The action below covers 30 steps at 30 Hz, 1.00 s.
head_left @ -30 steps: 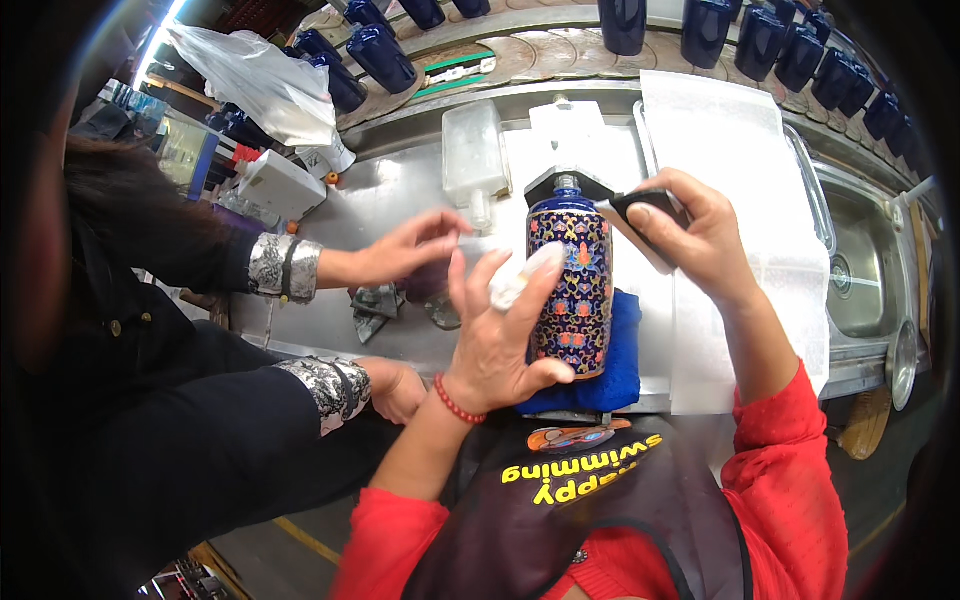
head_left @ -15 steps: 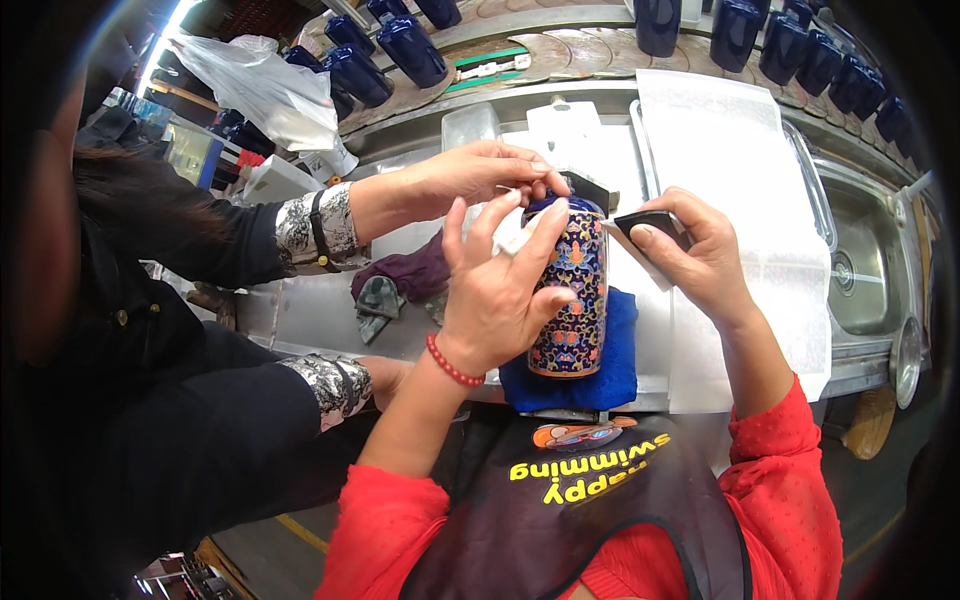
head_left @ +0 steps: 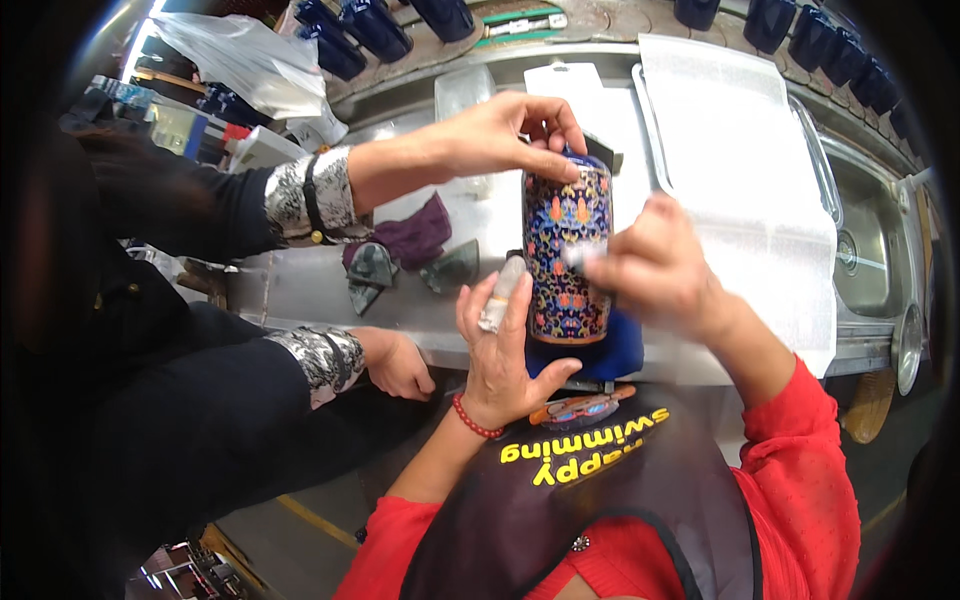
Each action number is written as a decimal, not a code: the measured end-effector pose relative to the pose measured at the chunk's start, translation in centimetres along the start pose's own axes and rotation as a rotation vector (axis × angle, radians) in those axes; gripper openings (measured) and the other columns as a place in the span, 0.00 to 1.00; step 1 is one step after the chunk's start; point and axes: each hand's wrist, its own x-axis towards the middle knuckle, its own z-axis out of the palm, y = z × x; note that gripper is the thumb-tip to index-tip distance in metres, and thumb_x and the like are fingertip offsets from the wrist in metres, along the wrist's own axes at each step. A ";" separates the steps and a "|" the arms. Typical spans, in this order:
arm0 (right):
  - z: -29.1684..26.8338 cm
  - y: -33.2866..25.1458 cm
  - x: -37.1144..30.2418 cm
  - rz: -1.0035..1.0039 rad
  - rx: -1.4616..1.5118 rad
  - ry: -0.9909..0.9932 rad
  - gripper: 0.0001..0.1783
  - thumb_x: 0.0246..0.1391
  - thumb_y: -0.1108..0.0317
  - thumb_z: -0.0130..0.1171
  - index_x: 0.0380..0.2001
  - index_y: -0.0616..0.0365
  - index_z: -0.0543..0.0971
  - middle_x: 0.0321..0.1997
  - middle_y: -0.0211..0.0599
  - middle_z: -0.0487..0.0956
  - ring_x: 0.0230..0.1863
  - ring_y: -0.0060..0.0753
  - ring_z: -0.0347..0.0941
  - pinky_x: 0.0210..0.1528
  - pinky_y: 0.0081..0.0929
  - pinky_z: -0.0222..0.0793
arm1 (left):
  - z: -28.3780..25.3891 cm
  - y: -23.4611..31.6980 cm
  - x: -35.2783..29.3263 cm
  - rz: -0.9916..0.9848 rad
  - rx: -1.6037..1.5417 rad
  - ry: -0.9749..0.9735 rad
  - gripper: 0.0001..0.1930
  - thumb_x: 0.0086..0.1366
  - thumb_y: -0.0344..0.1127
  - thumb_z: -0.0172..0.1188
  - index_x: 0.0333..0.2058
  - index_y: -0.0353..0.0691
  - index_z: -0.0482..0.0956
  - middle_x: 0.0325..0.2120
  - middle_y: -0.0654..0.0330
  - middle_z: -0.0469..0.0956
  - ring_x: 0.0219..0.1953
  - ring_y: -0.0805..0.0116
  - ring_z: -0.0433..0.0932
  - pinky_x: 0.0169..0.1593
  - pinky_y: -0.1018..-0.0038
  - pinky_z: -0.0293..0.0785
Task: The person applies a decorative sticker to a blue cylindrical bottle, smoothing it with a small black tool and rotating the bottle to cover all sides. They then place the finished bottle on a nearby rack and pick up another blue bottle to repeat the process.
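A dark blue vase (head_left: 565, 240) with a dense floral pattern lies over a folded blue cloth (head_left: 625, 345), its neck pointing away from me. Beside its lower left side, my left hand (head_left: 495, 360) is open, fingers apart, with a pale wrapping on one finger. My right hand (head_left: 665, 270) is closed at the vase's right side and smeared by motion. A blurred white edge of the scraper (head_left: 580, 256) shows at its fingertips, against the pattern. A co-worker's hand (head_left: 510, 135) from the left grips the vase's neck end; their other hand (head_left: 400, 370) rests low, away from it.
White paper sheets (head_left: 735, 220) cover the metal counter on the right, before a sink (head_left: 865, 255). Purple and dark green cloths (head_left: 410, 235) lie to the left. Several blue vases (head_left: 375, 28) stand along the back. A clear plastic bag (head_left: 240, 65) hangs at the far left.
My left hand has drawn back from the vase's upper part toward me. My right hand has moved left and down onto the pattern. The co-worker's hand has closed over the neck end.
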 end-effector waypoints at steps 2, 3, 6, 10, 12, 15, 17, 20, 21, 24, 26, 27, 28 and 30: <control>-0.7 -1.6 -1.5 0.044 0.349 -0.216 0.14 0.45 0.68 0.70 0.38 0.49 0.83 0.32 0.28 0.74 0.35 0.33 0.72 0.44 0.37 0.63 | 0.3 -0.1 -0.1 -0.040 0.013 -0.037 0.51 0.56 0.57 0.71 0.70 0.33 0.58 0.64 0.41 0.65 0.65 0.41 0.60 0.69 0.38 0.43; -0.9 -1.9 -2.1 0.120 0.461 -0.224 0.11 0.47 0.67 0.72 0.36 0.50 0.83 0.33 0.28 0.75 0.34 0.33 0.72 0.45 0.35 0.63 | 0.4 -0.2 -0.1 -0.038 0.036 -0.013 0.50 0.57 0.57 0.71 0.70 0.34 0.59 0.63 0.42 0.66 0.65 0.42 0.60 0.68 0.38 0.43; -0.5 -1.5 -3.3 0.696 0.474 0.052 0.13 0.46 0.75 0.73 0.37 0.54 0.84 0.30 0.31 0.75 0.34 0.34 0.72 0.38 0.34 0.66 | 0.7 -0.5 0.2 -0.035 0.102 0.000 0.47 0.59 0.58 0.68 0.68 0.34 0.62 0.61 0.47 0.69 0.64 0.45 0.63 0.68 0.39 0.43; 0.4 -1.9 -4.1 0.330 0.178 0.002 0.21 0.40 0.78 0.70 0.42 0.53 0.84 0.36 0.35 0.77 0.34 0.39 0.72 0.41 0.38 0.68 | 0.5 -0.4 0.5 -0.026 0.135 0.010 0.46 0.58 0.59 0.68 0.67 0.34 0.65 0.60 0.50 0.72 0.63 0.48 0.64 0.69 0.39 0.41; 0.3 -2.5 -4.4 0.187 0.306 -0.044 0.18 0.41 0.73 0.73 0.39 0.54 0.83 0.34 0.32 0.76 0.33 0.38 0.71 0.39 0.39 0.64 | 0.5 -0.3 0.5 -0.043 0.130 0.007 0.46 0.59 0.61 0.66 0.67 0.35 0.65 0.61 0.49 0.72 0.63 0.49 0.65 0.70 0.40 0.40; -0.3 -3.0 -4.5 0.412 0.365 0.011 0.15 0.42 0.74 0.73 0.36 0.56 0.83 0.31 0.33 0.76 0.32 0.38 0.71 0.38 0.36 0.64 | 0.5 -0.3 0.5 -0.027 0.120 0.029 0.45 0.61 0.62 0.64 0.69 0.37 0.64 0.61 0.48 0.71 0.63 0.49 0.65 0.70 0.39 0.39; -0.6 -3.0 -4.5 0.511 0.314 0.052 0.13 0.43 0.74 0.74 0.35 0.57 0.84 0.30 0.34 0.77 0.33 0.38 0.73 0.37 0.33 0.65 | 0.6 -0.4 0.5 -0.033 0.123 0.023 0.45 0.62 0.62 0.62 0.69 0.36 0.64 0.61 0.49 0.72 0.63 0.50 0.65 0.70 0.39 0.39; -0.8 -2.7 -4.4 0.492 0.314 0.042 0.13 0.43 0.74 0.74 0.35 0.57 0.84 0.31 0.35 0.77 0.33 0.38 0.73 0.38 0.34 0.66 | 0.9 -0.6 0.2 -0.040 0.115 0.013 0.45 0.63 0.63 0.61 0.69 0.36 0.64 0.61 0.49 0.72 0.63 0.50 0.65 0.70 0.39 0.38; -0.8 -2.6 -4.4 0.487 0.319 0.059 0.13 0.43 0.74 0.74 0.35 0.57 0.84 0.31 0.35 0.78 0.33 0.38 0.73 0.38 0.34 0.67 | 0.9 -0.7 0.1 -0.039 0.115 0.015 0.45 0.63 0.63 0.60 0.69 0.35 0.64 0.61 0.49 0.72 0.63 0.50 0.65 0.70 0.39 0.38; -0.7 -2.4 -4.4 0.496 0.310 0.065 0.13 0.43 0.74 0.73 0.36 0.57 0.84 0.30 0.35 0.78 0.33 0.38 0.73 0.38 0.33 0.67 | 1.1 -0.8 0.0 -0.046 0.104 0.019 0.45 0.64 0.64 0.59 0.69 0.35 0.63 0.61 0.49 0.72 0.63 0.50 0.66 0.70 0.39 0.38; -0.7 -2.4 -4.4 0.526 0.303 0.047 0.13 0.44 0.73 0.73 0.36 0.57 0.84 0.30 0.35 0.78 0.33 0.38 0.73 0.38 0.33 0.67 | 1.2 -0.8 0.0 -0.045 0.099 0.025 0.45 0.64 0.64 0.59 0.69 0.34 0.63 0.60 0.49 0.73 0.63 0.50 0.66 0.70 0.40 0.38; -0.6 -2.3 -4.5 0.518 0.317 0.081 0.13 0.44 0.73 0.73 0.36 0.57 0.84 0.30 0.35 0.78 0.33 0.38 0.73 0.38 0.33 0.67 | 1.2 -0.8 0.0 -0.052 0.096 0.026 0.45 0.65 0.64 0.58 0.68 0.34 0.63 0.60 0.49 0.73 0.63 0.50 0.66 0.70 0.40 0.38; -0.6 -2.3 -4.5 0.522 0.311 0.082 0.13 0.44 0.73 0.73 0.36 0.57 0.84 0.30 0.35 0.78 0.33 0.38 0.73 0.38 0.32 0.67 | 1.2 -0.8 0.1 -0.044 0.095 0.030 0.45 0.65 0.64 0.58 0.68 0.34 0.64 0.60 0.49 0.73 0.63 0.50 0.66 0.70 0.40 0.38; -0.7 -2.2 -4.4 0.530 0.309 0.081 0.13 0.44 0.73 0.73 0.36 0.58 0.84 0.30 0.36 0.78 0.33 0.38 0.73 0.37 0.32 0.67 | 1.1 -0.8 0.2 -0.044 0.097 0.037 0.45 0.65 0.64 0.58 0.68 0.34 0.64 0.59 0.49 0.73 0.63 0.50 0.66 0.70 0.40 0.39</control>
